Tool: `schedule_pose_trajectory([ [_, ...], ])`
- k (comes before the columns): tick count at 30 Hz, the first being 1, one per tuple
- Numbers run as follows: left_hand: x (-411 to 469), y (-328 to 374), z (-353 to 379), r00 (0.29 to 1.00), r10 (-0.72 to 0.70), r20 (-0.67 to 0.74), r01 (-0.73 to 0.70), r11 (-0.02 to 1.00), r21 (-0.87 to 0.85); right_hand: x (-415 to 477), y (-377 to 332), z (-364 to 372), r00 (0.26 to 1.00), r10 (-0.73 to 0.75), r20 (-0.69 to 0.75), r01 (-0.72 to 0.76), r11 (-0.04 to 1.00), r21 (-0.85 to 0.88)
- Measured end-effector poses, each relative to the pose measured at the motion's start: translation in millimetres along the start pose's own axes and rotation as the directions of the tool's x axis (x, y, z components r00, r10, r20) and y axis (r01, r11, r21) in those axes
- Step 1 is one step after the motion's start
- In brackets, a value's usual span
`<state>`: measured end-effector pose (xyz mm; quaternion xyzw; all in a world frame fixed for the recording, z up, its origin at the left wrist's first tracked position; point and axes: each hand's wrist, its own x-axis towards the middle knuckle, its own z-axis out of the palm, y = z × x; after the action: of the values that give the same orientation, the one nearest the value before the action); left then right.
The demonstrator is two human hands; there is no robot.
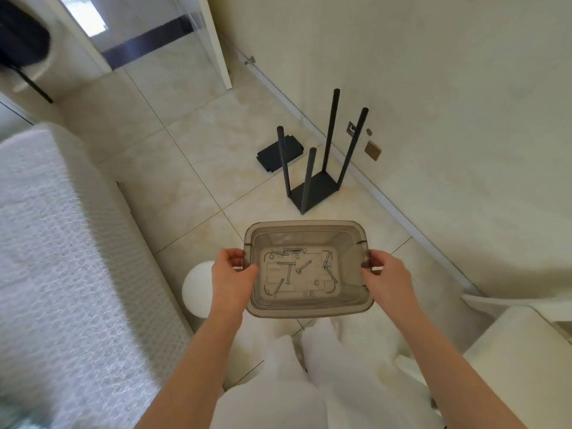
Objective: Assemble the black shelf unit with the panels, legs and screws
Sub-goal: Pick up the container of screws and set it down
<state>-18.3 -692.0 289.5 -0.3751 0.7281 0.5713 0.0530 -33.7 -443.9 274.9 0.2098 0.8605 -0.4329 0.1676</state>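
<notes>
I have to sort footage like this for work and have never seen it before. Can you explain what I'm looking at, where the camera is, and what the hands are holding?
There is no machine here. These are a person's two bare hands, filmed by one wide-angle camera worn on the head, looking forward and down. That is why both arms come in from the bottom edge.

The left hand and right hand each grip a side rim of a see-through plastic tub, held above the tiled floor. Loose metal screws lie on its bottom.

Farther off on the floor rests a black panel with four black legs pointing up. A second black panel lies flat beside it, not touching it.
</notes>
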Motion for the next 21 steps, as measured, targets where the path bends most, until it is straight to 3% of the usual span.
schedule_pose_trajectory([
  [13, 155, 113, 73, 0.994, -0.005, 0.106, -0.005, 0.996, 0.093, 169, -95, -15, 0.999, 0.041, -0.022, -0.042, 0.998, -0.045],
  [21, 245, 193, 132, 0.928, 0.004, 0.372, -0.121, 0.949, 0.291, 244, -128, -40, 0.972, 0.167, -0.168, -0.163, 0.986, 0.037],
])
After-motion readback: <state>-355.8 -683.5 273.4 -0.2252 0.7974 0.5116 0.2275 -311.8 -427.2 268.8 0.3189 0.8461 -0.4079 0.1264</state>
